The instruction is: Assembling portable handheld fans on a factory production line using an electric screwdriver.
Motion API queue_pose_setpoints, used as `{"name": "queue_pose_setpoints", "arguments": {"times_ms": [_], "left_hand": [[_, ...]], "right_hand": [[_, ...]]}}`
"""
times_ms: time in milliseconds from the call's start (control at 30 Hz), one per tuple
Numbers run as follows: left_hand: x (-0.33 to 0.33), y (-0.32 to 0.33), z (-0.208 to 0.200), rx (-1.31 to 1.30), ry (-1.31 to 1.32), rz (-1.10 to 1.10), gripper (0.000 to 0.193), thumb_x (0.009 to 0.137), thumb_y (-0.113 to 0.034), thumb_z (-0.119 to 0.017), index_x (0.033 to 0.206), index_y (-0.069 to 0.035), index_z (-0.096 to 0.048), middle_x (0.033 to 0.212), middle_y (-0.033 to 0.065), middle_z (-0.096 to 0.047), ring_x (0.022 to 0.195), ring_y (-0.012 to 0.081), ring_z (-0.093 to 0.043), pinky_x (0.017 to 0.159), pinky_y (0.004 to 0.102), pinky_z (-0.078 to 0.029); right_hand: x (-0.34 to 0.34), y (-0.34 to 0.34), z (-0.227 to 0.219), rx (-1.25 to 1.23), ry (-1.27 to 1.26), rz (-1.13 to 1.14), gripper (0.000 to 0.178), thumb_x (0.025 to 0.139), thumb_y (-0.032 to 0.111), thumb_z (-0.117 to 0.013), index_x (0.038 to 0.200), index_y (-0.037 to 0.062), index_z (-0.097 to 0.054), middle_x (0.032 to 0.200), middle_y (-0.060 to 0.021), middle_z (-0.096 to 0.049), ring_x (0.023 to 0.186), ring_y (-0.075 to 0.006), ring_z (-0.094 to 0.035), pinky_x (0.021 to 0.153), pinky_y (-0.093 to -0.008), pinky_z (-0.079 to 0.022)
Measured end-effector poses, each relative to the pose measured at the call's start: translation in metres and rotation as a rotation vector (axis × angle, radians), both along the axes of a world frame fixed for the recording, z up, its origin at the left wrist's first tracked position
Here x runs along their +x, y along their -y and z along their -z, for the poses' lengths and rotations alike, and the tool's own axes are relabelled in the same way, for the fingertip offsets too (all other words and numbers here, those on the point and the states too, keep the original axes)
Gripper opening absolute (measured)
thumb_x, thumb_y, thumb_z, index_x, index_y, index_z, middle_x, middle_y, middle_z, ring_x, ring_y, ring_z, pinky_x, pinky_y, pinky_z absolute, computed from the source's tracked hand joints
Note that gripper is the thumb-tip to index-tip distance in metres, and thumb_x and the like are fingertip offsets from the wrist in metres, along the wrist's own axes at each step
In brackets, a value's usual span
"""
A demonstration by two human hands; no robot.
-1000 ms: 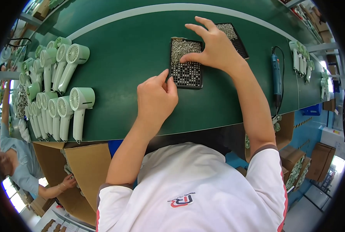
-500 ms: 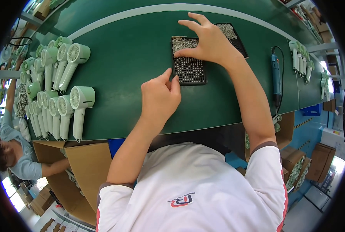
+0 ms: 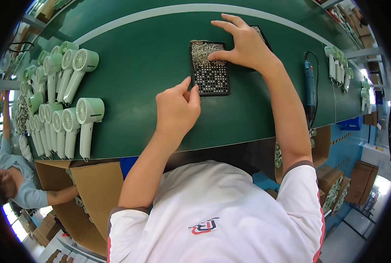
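Note:
A black tray with rows of small holes (image 3: 210, 93) lies on the green bench, its far part heaped with small silvery screws (image 3: 202, 49). Several holes in its near half hold pieces. My left hand (image 3: 178, 109) is closed, with thumb and forefinger at the tray's left edge near the front corner. Over the tray's right side reaches my right hand (image 3: 250, 47), its fingers spread and holding nothing visible. The right thumb is at the screws and its other fingers point past the tray. A second dark tray of screws (image 3: 257, 30) is mostly hidden behind that hand.
Pale green handheld fans (image 3: 89, 109) stand in a group at left, with more (image 3: 335, 61) at far right. A blue electric screwdriver (image 3: 309, 83) with a black cord lies right of my arm. Below the bench stands a cardboard box (image 3: 99, 193); a co-worker's arm (image 3: 64, 196) reaches into it.
My right hand has shifted slightly to the right over the tray, showing more of the screws and hiding more of the second tray. My left hand stays at the tray's edge.

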State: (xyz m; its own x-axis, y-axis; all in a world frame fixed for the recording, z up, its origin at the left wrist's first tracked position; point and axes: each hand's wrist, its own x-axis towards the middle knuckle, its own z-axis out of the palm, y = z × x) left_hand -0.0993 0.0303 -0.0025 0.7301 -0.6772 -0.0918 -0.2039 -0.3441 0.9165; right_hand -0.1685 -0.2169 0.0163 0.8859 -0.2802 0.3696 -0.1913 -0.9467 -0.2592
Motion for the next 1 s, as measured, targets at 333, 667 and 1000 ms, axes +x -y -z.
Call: {"name": "queue_pose_setpoints", "arguments": {"times_ms": [333,667,1000], "left_hand": [[-0.001,0.002,-0.001,0.005,-0.012,0.013,0.035,0.093,-0.013,-0.068,0.123,0.007,-0.071,0.069,0.0135,-0.072,0.059,0.0225,-0.071,0.063,0.0333,-0.056],[-0.004,0.004,0.000,-0.016,-0.036,0.021,0.035,0.093,-0.012,-0.068,0.123,0.008,-0.071,0.070,0.0133,-0.073,0.060,0.0221,-0.072,0.064,0.0330,-0.056],[-0.004,0.005,0.000,-0.006,-0.033,0.016,0.036,0.093,-0.012,-0.068,0.123,0.007,-0.070,0.070,0.0133,-0.073,0.061,0.0225,-0.072,0.064,0.0328,-0.056]], "right_hand": [[0.012,-0.025,-0.004,0.139,-0.059,-0.091,0.098,0.060,0.052,-0.097,0.143,0.0143,-0.061,0.153,-0.0229,-0.050,0.126,-0.0444,-0.061,0.104,-0.0476,-0.053],[-0.015,-0.002,-0.018,0.089,-0.070,-0.042,0.098,0.056,0.046,-0.099,0.143,0.0202,-0.063,0.155,-0.0156,-0.050,0.096,-0.0301,-0.067,0.090,-0.0396,-0.055],[-0.020,-0.001,-0.007,0.048,-0.063,0.008,0.095,0.060,0.045,-0.098,0.144,0.0197,-0.061,0.157,-0.0167,-0.048,0.084,-0.0271,-0.064,0.099,-0.0428,-0.052]]}}
